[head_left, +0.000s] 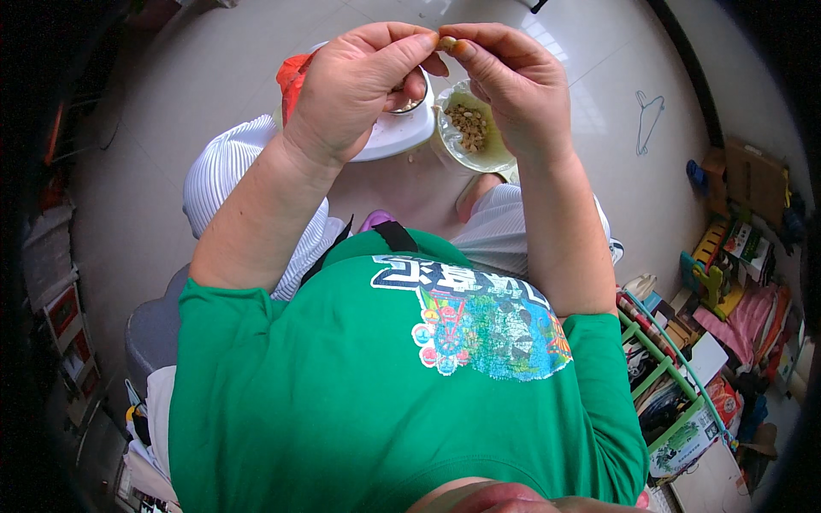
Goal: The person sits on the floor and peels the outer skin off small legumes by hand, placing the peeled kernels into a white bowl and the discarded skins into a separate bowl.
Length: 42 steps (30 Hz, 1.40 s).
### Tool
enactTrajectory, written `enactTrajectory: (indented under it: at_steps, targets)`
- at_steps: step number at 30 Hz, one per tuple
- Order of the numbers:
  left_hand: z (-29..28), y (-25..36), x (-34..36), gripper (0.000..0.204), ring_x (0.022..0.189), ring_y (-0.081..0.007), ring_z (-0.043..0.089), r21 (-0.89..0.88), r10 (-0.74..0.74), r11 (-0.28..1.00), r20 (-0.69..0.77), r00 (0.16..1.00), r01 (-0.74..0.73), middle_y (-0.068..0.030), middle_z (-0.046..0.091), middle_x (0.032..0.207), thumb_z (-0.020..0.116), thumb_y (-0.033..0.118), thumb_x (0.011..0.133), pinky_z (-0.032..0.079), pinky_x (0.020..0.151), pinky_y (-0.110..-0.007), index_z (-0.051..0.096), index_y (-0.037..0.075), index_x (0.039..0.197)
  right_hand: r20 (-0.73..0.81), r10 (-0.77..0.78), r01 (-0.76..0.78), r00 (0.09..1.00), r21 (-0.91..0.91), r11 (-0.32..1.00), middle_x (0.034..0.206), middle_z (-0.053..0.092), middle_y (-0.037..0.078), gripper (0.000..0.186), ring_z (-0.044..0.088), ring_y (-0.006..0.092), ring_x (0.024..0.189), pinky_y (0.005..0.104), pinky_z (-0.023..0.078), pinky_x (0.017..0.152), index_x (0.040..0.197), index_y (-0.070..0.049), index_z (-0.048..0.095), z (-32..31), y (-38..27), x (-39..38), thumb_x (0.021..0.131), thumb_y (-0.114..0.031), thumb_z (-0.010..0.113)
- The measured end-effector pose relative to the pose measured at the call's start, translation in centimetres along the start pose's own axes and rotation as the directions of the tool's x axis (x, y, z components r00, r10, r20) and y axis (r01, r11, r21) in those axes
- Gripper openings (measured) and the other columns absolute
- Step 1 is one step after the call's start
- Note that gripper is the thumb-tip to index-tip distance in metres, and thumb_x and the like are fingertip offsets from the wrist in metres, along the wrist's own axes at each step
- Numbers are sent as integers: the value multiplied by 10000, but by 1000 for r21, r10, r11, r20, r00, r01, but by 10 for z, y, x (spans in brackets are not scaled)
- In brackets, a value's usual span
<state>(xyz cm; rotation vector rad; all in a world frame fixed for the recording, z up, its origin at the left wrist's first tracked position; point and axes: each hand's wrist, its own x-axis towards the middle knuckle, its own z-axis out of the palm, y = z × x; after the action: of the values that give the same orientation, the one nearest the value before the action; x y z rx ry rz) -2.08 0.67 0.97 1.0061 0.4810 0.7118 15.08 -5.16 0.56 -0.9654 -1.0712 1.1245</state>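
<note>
Held up before me, my left hand [355, 85] and my right hand [526, 90] meet at their fingertips. Between both thumbs and forefingers is a small tan peanut [447, 43], partly covered by the fingers. Under my left hand a bowl [425, 96] with pale bits in it shows only in part. It stands on a white stool or small table [398, 138]. Below my right hand, a bin lined with a clear bag [494, 157] holds several broken tan shells [467, 126].
A red plastic bag [293, 79] lies beside my left wrist. On the tiled floor at the right is a blue clothes hanger [648, 122]. A green rack [663, 389] crowded with household things and a cardboard box [756, 181] stand along the right side. Grey seating [154, 321] is at my left.
</note>
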Motion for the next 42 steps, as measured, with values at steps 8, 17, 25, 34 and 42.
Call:
enactTrajectory:
  at_steps: [8,17,25,34,42]
  targets:
    - [2,-1,1,214,633,-16,534,32,-54,998,-10,998,54,-42,618,821,530,163,927,390,474,-101,598,-10,1033,99,-241,261,965,-345,901,909,631,56,136,605,136,845,229,495,763,956,-15,677,1,-7,2,837,-9,614]
    - [-1,-1,1,206,613,-13,535,18,-64,998,-14,998,64,-42,626,828,514,153,932,391,471,-106,593,-4,1040,23,-99,102,995,-217,971,862,643,43,149,582,96,739,197,471,648,989,-8,666,4,-9,-1,857,-51,612]
    - [0,-1,1,213,653,-17,546,18,-42,999,-2,999,42,-36,609,832,497,164,942,398,495,-103,576,1,1054,20,157,-158,987,181,971,762,578,11,216,410,33,576,163,306,481,1056,20,623,5,-5,-2,897,-117,574]
    - [3,-2,2,211,652,-20,535,41,-25,999,1,1000,25,-22,599,818,520,172,934,411,525,-104,593,13,1052,23,162,-161,987,285,945,733,556,5,212,422,30,570,156,308,472,1039,4,629,5,2,-4,897,-147,584]
    - [1,-3,0,175,670,-41,540,109,-29,993,-51,998,34,-29,598,825,552,135,906,457,608,-145,592,8,1018,-31,195,-193,980,48,980,678,548,4,211,421,35,552,165,309,469,1000,4,642,4,-6,-5,871,-162,619]
